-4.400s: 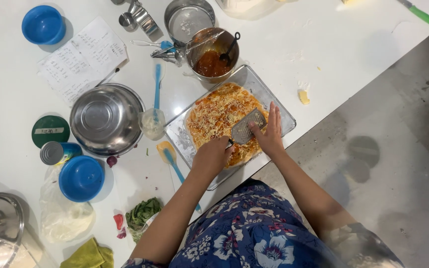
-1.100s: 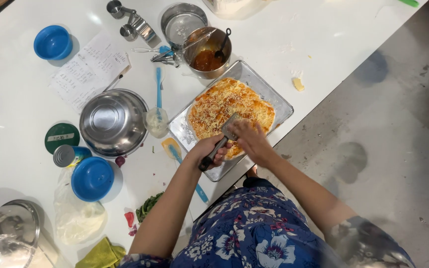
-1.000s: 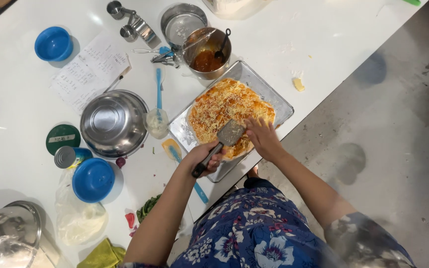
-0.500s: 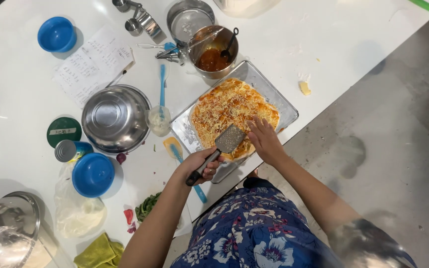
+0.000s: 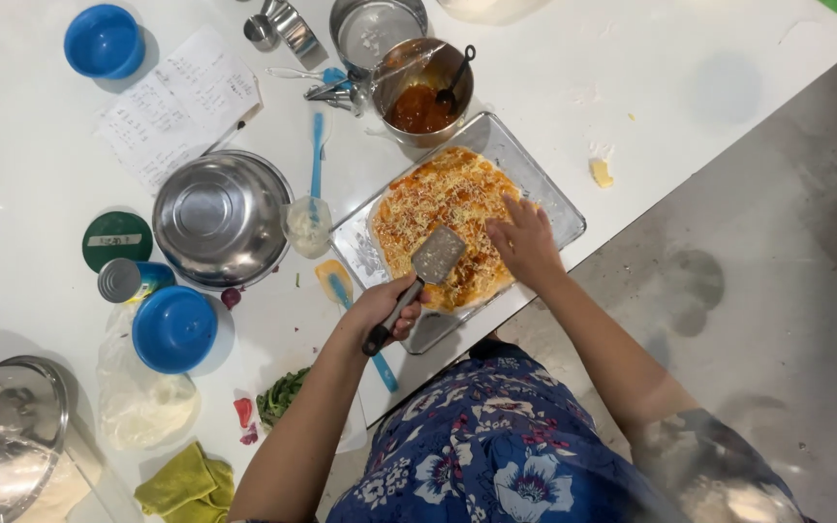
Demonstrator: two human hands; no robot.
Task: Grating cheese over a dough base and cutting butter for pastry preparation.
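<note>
My left hand [image 5: 383,310] is wrapped around the dark handle of a flat metal grater [image 5: 435,256], fingers curled tight, with the grater blade tilted over the near edge of the pizza [image 5: 443,218]. My right hand [image 5: 527,242] is loose and spread, fingers pointing toward the pizza's right side, resting on or just above the cheese; I cannot tell whether it pinches anything. The pizza, covered in shredded cheese over orange sauce, lies in a rectangular metal baking tray [image 5: 559,208] set at an angle near the white table's [image 5: 690,87] edge. Just beyond the tray's far corner stands a metal pot of red sauce [image 5: 420,97] with a dark spoon in it. Beside the tray on the left lie a blue-handled spatula [image 5: 349,310] and a small clear cup [image 5: 306,225]. Farther left sit an empty steel bowl [image 5: 220,218], a blue bowl [image 5: 174,329], a tin can [image 5: 128,281] and a handwritten sheet of paper [image 5: 176,107]. A small piece of cheese [image 5: 601,174] lies on the table to the tray's right.
</note>
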